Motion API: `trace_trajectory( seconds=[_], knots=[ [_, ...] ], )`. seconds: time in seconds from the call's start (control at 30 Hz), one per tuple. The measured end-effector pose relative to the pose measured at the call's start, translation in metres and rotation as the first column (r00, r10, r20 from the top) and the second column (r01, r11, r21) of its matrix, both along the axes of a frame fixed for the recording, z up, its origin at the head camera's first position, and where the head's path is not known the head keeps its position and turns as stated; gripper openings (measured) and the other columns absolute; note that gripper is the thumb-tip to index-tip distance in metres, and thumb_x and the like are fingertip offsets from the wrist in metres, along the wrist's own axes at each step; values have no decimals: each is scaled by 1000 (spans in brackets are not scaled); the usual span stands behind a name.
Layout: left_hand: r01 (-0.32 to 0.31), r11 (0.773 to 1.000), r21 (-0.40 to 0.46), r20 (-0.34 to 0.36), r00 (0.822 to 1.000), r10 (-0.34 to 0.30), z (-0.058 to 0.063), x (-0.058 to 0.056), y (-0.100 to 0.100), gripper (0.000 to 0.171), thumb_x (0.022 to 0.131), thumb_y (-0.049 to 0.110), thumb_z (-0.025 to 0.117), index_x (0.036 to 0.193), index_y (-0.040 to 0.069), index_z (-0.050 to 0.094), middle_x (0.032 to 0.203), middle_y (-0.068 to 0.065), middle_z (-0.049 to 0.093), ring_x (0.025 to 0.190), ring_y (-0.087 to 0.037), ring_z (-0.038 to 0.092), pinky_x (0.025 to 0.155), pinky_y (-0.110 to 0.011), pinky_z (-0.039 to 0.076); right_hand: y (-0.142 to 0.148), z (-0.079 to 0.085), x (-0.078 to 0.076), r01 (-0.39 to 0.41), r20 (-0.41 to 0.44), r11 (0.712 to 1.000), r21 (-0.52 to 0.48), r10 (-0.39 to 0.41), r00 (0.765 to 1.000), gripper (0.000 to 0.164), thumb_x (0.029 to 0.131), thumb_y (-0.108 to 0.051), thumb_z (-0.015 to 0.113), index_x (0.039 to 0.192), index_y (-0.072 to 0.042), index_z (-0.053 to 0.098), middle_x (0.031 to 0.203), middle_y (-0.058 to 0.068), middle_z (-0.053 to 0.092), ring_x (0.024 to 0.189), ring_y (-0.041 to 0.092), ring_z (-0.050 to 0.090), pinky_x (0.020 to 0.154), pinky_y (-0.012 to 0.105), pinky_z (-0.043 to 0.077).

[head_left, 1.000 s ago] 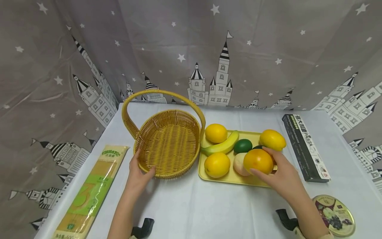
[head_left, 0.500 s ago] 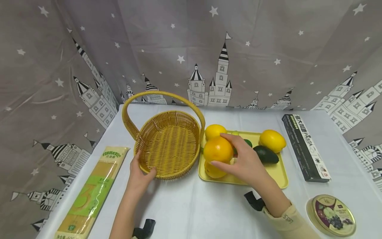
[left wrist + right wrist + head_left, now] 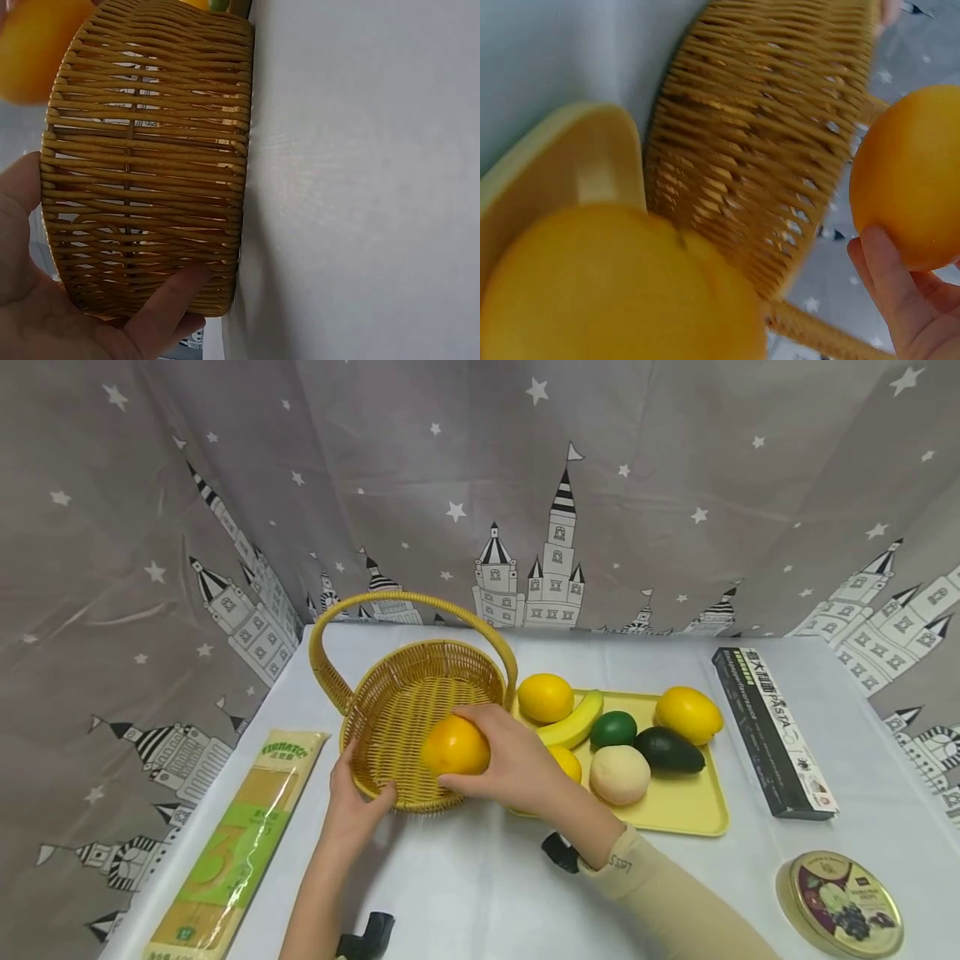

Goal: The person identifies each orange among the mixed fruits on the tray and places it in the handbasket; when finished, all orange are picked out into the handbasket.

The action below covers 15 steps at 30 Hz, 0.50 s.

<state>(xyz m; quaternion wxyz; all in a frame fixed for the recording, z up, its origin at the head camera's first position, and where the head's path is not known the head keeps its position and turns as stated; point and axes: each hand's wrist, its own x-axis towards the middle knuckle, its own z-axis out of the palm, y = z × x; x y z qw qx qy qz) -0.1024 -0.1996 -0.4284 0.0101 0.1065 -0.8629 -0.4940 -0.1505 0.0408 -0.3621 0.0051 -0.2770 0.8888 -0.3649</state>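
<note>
My right hand (image 3: 517, 764) grips an orange (image 3: 450, 745) between thumb and fingers, over the front right part of a round wicker basket (image 3: 393, 693). The basket has a tall arched handle (image 3: 412, 597). My left hand (image 3: 356, 806) holds the basket's front left edge; in the left wrist view its thumb is at the rim and a finger lies along the woven side (image 3: 150, 202). In the right wrist view, the held orange (image 3: 911, 180) is above the basket's rim. Nothing else shows inside the basket, though the orange and right hand hide part of it.
Right of the basket, a yellow tray (image 3: 693, 802) bears lemons (image 3: 688, 715), a banana (image 3: 573, 724), an avocado (image 3: 669, 750), a small green fruit (image 3: 613, 729) and a pale round fruit (image 3: 620, 774). A pasta box (image 3: 774, 732), round tin (image 3: 843, 902) and noodle packet (image 3: 236, 847) lie around.
My right hand has carried the orange leftward from above the tray to over the basket, uncovering the avocado and pale fruit. The left hand stays at the basket's edge.
</note>
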Motion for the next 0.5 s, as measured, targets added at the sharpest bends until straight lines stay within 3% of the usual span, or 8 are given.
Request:
trace_trajectory(
  seconds=[0.2, 0.5],
  knots=[
    [1, 1000, 9, -5, 1000, -1, 0, 0, 0, 90, 89, 12, 62, 154, 6, 0, 155, -27, 4, 141, -45, 10, 112, -58, 16, -26, -14, -11, -36, -46, 994, 105, 41, 998, 78, 75, -58, 72, 137, -17, 50, 129, 3, 53, 101, 17, 59, 80, 33, 52],
    [8, 1000, 8, 0, 1000, -8, 1, 0, 1, 90, 88, 13, 62, 154, 6, 0, 156, -27, 4, 141, -45, 10, 111, -59, 16, -51, -33, -16, -27, -47, 957, 290, 42, 998, 75, 75, -58, 72, 134, -16, 52, 116, 6, 56, 92, 21, 59, 70, 32, 51]
  ],
)
